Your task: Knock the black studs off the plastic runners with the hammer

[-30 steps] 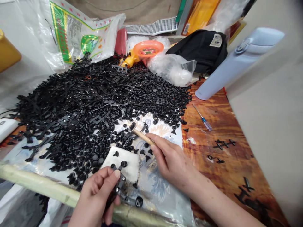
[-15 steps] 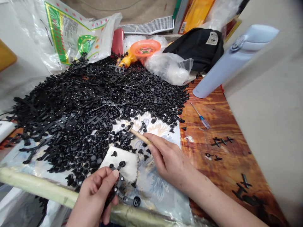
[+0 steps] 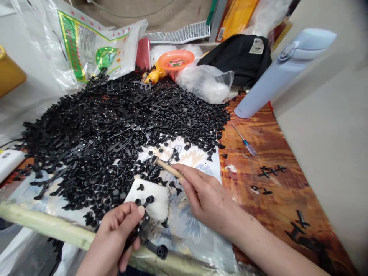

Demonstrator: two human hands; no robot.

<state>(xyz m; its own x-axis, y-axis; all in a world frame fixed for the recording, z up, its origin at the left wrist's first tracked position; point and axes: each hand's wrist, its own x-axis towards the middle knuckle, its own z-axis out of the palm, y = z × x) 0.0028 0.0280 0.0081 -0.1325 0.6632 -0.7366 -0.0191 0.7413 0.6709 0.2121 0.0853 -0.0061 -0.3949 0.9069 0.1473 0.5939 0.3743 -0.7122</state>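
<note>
My left hand [image 3: 115, 237] is closed round a black plastic strap with studs [image 3: 148, 235], held at the near table edge over a small white block [image 3: 152, 199]. A couple of black studs stand on that block. My right hand [image 3: 204, 197] grips a thin wooden stick [image 3: 168, 168], its tip resting among the loose black studs. A big heap of black plastic straps and studs [image 3: 115, 122] covers the sheet in front of both hands.
A pale blue flask [image 3: 276, 76] leans at the right; a small blue-handled screwdriver [image 3: 244, 142] and a few black cross pieces [image 3: 270, 172] lie on the wooden table [image 3: 276, 199]. Printed plastic bag [image 3: 92, 46], orange dish [image 3: 176, 59], clear bag [image 3: 207, 82] and black cap [image 3: 241, 57] stand behind. A pale rail [image 3: 43, 226] runs along the near edge.
My left hand has drawn the strap slightly down and toward me, so its round end now hangs lower. My right hand and stick stay almost in place.
</note>
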